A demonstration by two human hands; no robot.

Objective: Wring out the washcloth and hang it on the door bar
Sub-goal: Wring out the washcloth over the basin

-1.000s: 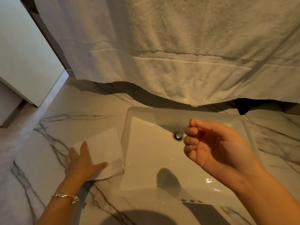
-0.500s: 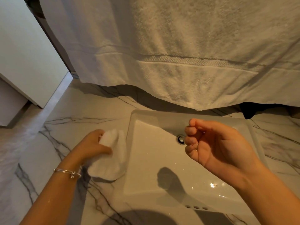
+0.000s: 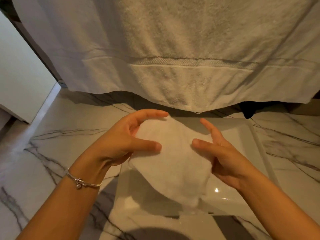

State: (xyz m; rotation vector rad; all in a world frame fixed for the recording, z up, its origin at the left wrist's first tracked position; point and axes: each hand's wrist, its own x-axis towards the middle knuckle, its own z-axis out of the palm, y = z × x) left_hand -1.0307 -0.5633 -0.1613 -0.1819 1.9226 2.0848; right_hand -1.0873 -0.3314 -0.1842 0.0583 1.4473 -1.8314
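Note:
A white washcloth (image 3: 173, 163) hangs spread in the air over the white rectangular sink (image 3: 245, 135). My left hand (image 3: 124, 141), with a silver bracelet on the wrist, grips its left edge, thumb in front and fingers behind. My right hand (image 3: 223, 158) touches the cloth's right edge with thumb and forefinger spread; its other fingers are behind the cloth. The cloth's lower corner droops toward the basin. No door bar is in view.
A large cream towel (image 3: 173, 49) hangs just beyond the sink and fills the upper view. White marble countertop (image 3: 57, 153) with dark veins surrounds the sink. A white door or cabinet panel (image 3: 19, 75) stands at the far left.
My left hand lifted the washcloth off the counter and carried it right, over the sink. My right hand opened out and came to the cloth's right edge.

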